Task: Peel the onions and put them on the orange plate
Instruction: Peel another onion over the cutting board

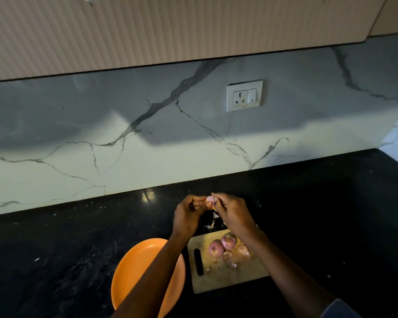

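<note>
A small pinkish onion [210,200] is held up above the black counter between both hands. My left hand [189,214] grips it from the left, and my right hand [232,212] pinches at its skin from the right. Below the hands, a pale cutting board [218,281] carries two purple onions [222,245] and some loose peel. The orange plate [133,267] lies left of the board with nothing visible on it, partly covered by my left forearm.
A dark knife handle [198,261] lies on the board's left side. Bits of peel [213,222] are scattered on the black counter [55,249] beyond the board. A marble backsplash with a white socket [244,95] rises behind.
</note>
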Tool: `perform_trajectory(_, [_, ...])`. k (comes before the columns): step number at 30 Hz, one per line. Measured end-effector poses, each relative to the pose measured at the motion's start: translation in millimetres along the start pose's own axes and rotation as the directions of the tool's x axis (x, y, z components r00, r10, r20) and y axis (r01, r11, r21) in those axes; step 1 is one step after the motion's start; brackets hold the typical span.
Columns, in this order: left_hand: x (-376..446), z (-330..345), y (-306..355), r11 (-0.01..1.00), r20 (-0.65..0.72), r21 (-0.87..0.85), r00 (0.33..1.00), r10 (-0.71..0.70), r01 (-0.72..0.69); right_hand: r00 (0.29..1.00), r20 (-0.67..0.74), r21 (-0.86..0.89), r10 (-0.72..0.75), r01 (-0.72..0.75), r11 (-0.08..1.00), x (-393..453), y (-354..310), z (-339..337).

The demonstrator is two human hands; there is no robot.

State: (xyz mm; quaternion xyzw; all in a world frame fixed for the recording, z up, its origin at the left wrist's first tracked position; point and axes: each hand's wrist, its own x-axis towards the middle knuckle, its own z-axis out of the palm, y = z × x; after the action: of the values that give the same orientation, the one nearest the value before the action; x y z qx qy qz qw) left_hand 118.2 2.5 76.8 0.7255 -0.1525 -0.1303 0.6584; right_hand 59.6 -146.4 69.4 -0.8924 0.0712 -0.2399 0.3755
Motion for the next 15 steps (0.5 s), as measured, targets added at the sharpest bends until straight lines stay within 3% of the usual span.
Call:
perform_trajectory(10, [4, -6, 2, 0.999, 0.079, -0.048, 0.997, -0.008, 0.011, 0.998, -0.031, -0.003, -0.05, 0.05, 0.999, 2, 6, -2])
perform_trajectory(15, [2, -10, 7, 0.99, 0.063, -0.136, 0.998, -0.03, 0.038, 0.98, 0.106, 0.281, 0.167, -0.19, 0.941, 6, 3, -4])
